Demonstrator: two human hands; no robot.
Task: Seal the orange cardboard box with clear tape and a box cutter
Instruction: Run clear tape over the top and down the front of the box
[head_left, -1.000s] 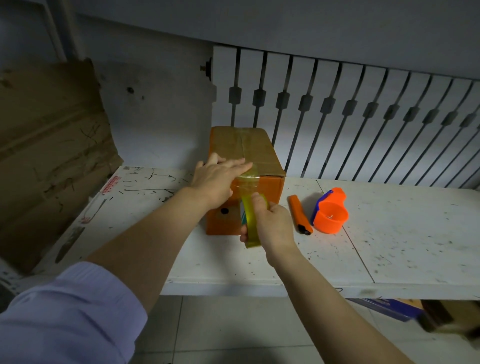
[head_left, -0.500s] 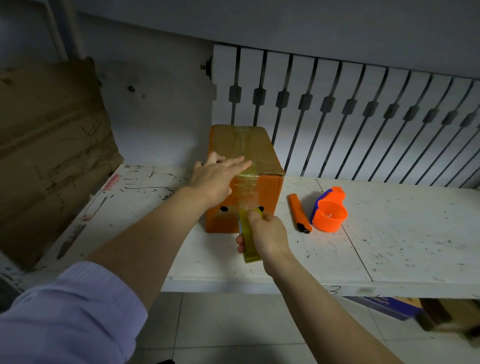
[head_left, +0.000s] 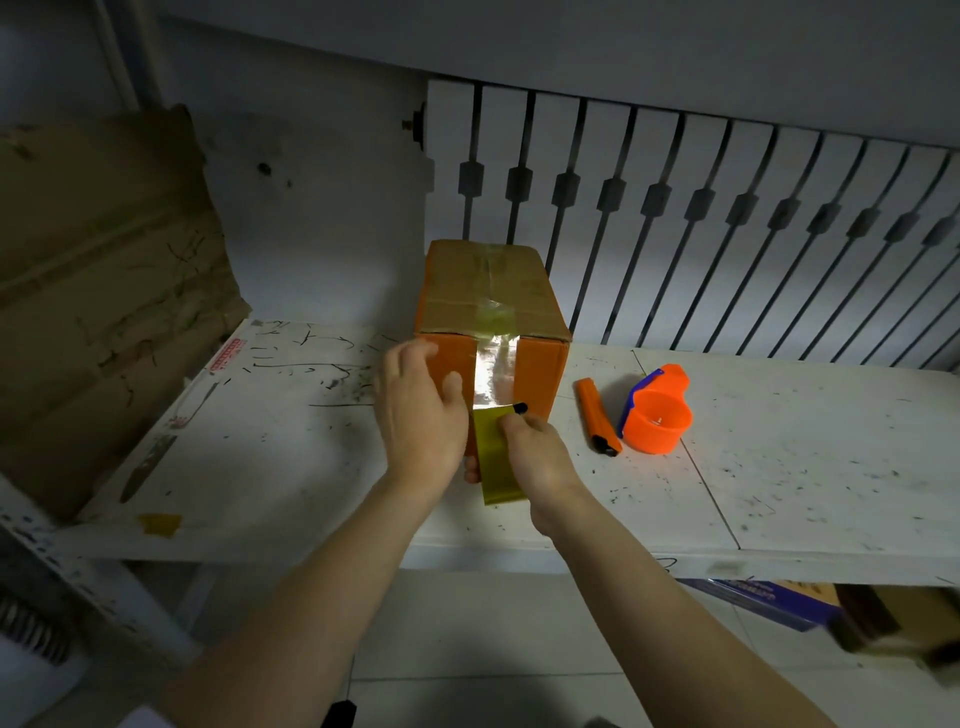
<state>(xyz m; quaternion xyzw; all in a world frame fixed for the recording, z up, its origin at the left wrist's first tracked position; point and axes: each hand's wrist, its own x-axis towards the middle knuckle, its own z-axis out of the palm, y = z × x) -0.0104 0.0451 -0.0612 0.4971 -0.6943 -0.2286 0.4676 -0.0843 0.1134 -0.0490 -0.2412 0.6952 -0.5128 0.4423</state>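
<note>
The orange cardboard box (head_left: 540, 364) is seen standing near the middle of the white shelf (head_left: 779, 493), toward its back edge. A strip of clear tape (head_left: 493, 371) is laid over the top seam and down the near face, glinting in the light. The tape roll (head_left: 498, 457) is gripped in the right hand (head_left: 540, 457), fingers curled around it, thumb on top, just in front of the box's lower edge. The left hand (head_left: 421, 410) is held loosely spread against the left part of that face, thumb close beside the strip.

The strip appears laid but not yet cut. The roll is best kept taut and low, so that the tape is drawn flat without wrinkles, while the strip is smoothed down firmly by the left hand. The box cutter (head_left: 597, 418) is lying to the right of the box, beside an orange dispenser (head_left: 655, 415); it would be needed for the cut.
</note>
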